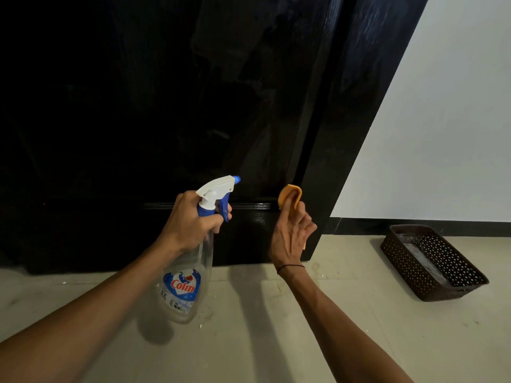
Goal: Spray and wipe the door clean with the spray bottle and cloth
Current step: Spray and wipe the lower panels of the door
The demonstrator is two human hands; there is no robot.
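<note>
Left hand (190, 219) grips the neck of the spray bottle (188, 272), a finger on the blue trigger; nozzle points at the door. Bottle clear, nearly empty, blue label, held above the floor (276, 327). Right hand (290, 236) holds the orange cloth (290, 196), fingers curled round it, its folded top sticking up past the fingertips, close to the door's lower right edge. Thin black band on right wrist. Door (166, 106) black, glossy, smeared streaks in upper middle. Dark perforated basket (431, 261) on floor to the right, near white wall (442, 120).
</note>
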